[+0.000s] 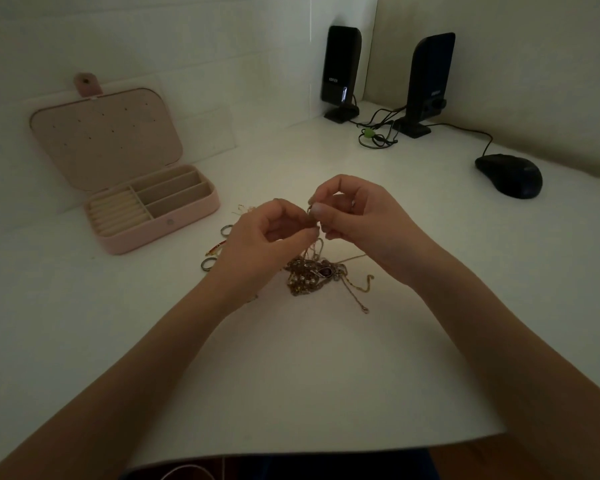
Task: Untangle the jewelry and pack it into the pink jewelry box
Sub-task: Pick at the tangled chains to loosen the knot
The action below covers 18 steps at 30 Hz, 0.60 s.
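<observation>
Fingers (314, 213) of both hands pinch one chain strand, lifted off the desk (309, 368); left hand (267, 237) and right hand (364, 223) nearly touch. Strand runs down into one tangled jewelry heap (312, 275) on the desk, below the hands. Two rings (226, 230) left of it. Pink jewelry box (160, 233) farther left, lid open: ring rolls, three compartments, no jewelry seen inside. Back right: two speakers (340, 67), one mouse (509, 175).

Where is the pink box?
In the head view, the open pink jewelry box sits on the white table, far left, beyond the two loose rings beside the left hand.
</observation>
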Tool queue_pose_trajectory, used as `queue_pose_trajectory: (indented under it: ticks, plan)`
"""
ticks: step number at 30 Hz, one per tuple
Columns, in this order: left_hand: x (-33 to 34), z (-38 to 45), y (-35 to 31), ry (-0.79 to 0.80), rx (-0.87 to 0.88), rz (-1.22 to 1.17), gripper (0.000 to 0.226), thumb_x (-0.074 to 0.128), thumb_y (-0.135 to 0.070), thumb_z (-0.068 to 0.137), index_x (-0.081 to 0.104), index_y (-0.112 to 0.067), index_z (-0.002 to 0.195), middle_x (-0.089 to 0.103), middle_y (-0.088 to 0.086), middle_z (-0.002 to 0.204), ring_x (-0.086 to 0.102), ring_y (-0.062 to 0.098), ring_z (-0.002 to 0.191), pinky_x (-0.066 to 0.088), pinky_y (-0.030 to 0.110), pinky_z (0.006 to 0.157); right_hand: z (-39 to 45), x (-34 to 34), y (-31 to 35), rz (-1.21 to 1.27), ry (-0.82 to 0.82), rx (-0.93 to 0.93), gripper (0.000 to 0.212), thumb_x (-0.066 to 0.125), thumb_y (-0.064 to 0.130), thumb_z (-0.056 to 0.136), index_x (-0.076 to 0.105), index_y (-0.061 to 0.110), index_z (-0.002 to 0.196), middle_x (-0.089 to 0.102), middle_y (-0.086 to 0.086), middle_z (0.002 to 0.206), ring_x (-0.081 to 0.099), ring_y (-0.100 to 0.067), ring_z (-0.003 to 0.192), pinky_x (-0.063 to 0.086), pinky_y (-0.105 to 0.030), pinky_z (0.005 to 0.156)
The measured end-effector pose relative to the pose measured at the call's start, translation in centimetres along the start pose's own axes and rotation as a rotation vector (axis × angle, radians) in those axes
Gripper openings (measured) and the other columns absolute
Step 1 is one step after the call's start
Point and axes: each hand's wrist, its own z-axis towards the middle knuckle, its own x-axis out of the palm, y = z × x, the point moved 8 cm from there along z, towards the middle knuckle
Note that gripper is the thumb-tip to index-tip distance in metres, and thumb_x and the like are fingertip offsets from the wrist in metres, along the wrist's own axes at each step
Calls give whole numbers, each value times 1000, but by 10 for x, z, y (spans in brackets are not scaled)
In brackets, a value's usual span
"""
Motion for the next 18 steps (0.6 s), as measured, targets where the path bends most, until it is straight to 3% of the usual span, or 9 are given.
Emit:
queue_pose_trajectory:
  ticks: [3, 7, 11, 14, 18]
  plan:
    - [-1, -1, -1, -15, -20, -84, 28, 72, -35, 68, 67, -13, 84, 75, 8, 84, 72, 23, 86, 56, 37, 85, -2, -2, 2, 7, -25, -26, 19, 65, 3, 88, 57, 8, 104, 72, -1, 77, 66, -16, 72, 54, -25, 71]
    - [-6, 1, -1, -68, -32, -126, 17, 71, -23, 75, 68, -7, 81, 75, 8, 77, 73, 23, 80, 58, 34, 82, -3, -1, 2, 97, -9, 0, 24, 64, 1, 87, 55, 7, 109, 74, -10, 88, 70, -22, 83, 57, -31, 80]
    - [-7, 1, -2, -76, 1, -111, 8, 64, -12, 87, 69, -5, 85, 74, 7, 76, 73, 22, 78, 58, 30, 78, -3, -2, 2, 40, -4, 28, 35, 73, 3, 79, 57, 12, 109, 74, -7, 88, 70, -22, 85, 56, -34, 85]
    - [-8, 0, -6, -85, 64, -11, 11, 64, -13, 89, 71, -6, 87, 74, 7, 78, 72, 19, 77, 57, 28, 77, -3, -4, -6, 54, -35, 99, 46, 79, 18, 69, 57, 15, 108, 75, -5, 86, 68, -17, 80, 54, -30, 78]
    - [-14, -1, -12, -104, 127, 93, 5, 69, -17, 86, 72, -13, 83, 73, -3, 74, 69, 12, 74, 55, 23, 76, -3, 4, -16, 253, 40, 225, 36, 72, 7, 76, 56, 14, 108, 72, -3, 87, 66, -9, 77, 52, -22, 71]
